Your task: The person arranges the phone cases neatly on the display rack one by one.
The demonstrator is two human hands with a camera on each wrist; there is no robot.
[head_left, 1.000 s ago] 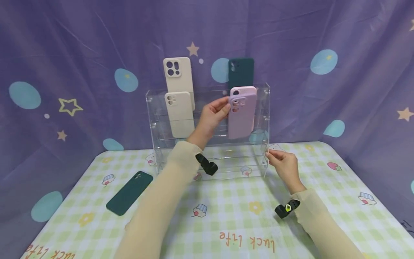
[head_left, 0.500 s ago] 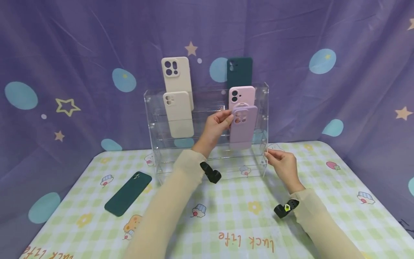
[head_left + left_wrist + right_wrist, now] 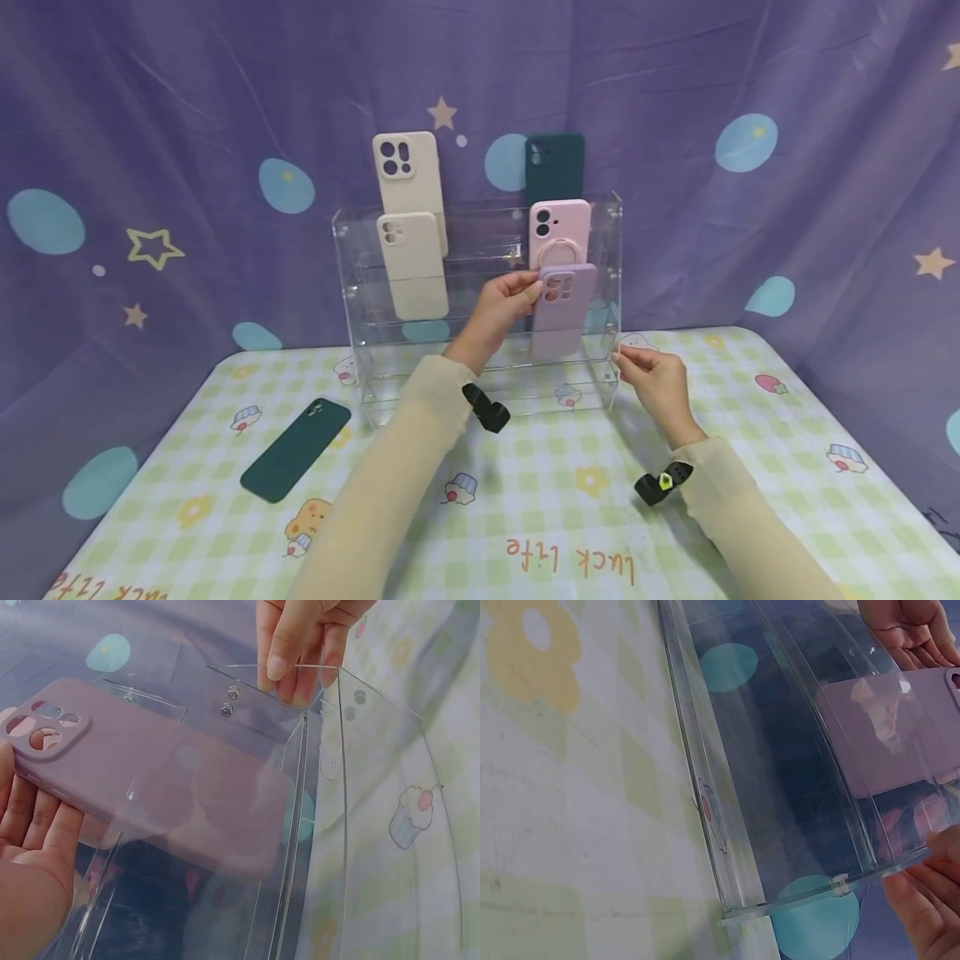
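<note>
My left hand [image 3: 498, 312] pinches a light purple phone case [image 3: 566, 312] by its upper left edge. Upright, camera cutouts at the top, the case has its lower part behind a clear front panel of the acrylic display stand [image 3: 347, 292]; in the left wrist view the purple case [image 3: 165, 750] shows through that panel. Directly behind it stands a pink phone case [image 3: 576, 218] with a ring, its lower part hidden. Fingers and thumb of my right hand [image 3: 660, 383] grip the edge of the stand's right side panel, low down.
A dark green phone case [image 3: 555, 162] stands on the top tier at right. Two cream cases, one upper [image 3: 420, 183] and one lower [image 3: 412, 262], occupy the left side. Another dark green case [image 3: 296, 450] lies on the checked tablecloth [image 3: 540, 517], left of the stand.
My left hand has lowered the purple case from in front of the pink case's camera area into a lower tier, uncovering the pink case's ring. My right hand keeps its grip on the side panel.
</note>
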